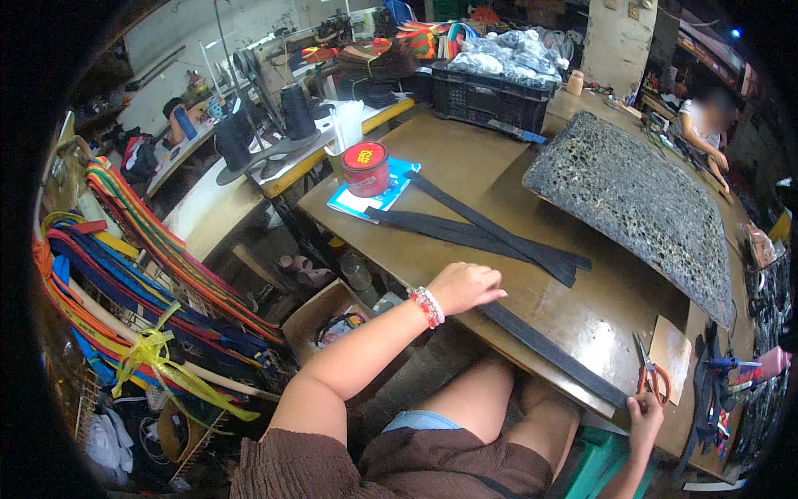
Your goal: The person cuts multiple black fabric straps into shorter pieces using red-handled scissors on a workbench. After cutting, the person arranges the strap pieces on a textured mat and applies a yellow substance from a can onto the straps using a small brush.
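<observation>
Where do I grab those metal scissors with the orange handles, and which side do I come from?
Probably best by the orange looped handles of the metal scissors, coming from the person's near side, by the bare right hand. The handles point toward the person and the pointed blades face away, so fingers should stay clear of the cutting edges.

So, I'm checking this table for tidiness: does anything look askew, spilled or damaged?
I see nothing spilled or damaged. The loose black straps near the red tin look slightly askew: they cross at an angle, while the nearer strap lies fairly straight.
</observation>
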Tool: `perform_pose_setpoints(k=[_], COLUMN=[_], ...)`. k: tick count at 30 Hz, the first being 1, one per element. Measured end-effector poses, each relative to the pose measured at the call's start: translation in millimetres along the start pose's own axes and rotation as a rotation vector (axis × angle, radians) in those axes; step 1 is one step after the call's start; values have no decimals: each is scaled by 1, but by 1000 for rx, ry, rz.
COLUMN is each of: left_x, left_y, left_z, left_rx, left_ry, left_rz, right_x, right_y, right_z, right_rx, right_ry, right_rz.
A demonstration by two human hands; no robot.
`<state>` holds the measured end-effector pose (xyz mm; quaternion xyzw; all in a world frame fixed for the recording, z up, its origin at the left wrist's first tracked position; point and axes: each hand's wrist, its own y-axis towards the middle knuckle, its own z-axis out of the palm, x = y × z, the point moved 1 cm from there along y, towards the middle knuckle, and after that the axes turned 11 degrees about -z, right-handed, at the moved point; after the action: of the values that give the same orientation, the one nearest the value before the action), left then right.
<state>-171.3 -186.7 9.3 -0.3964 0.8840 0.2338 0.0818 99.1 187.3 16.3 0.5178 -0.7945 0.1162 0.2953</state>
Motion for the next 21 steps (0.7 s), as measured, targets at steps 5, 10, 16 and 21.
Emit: perform_pose_setpoints(k=[5,10,16,21], left_x=[-53,-131,-68,-24], left_y=[-18,-47,-66,-55], left_z=[31,74,43,19], left_rx=[-236,322,131,160], left_ry=[152,-155,102,242], left_rz=[43,75,-25,-348], right_x=[60,116,42,-5], right_y=[2,-2,-32,-49], right_z=[51,117,82,33], right_rx=[-383,169,51,-64], right_ry=[-363,-83,-485,-352], right_rz=[-443,-516,-357,-369])
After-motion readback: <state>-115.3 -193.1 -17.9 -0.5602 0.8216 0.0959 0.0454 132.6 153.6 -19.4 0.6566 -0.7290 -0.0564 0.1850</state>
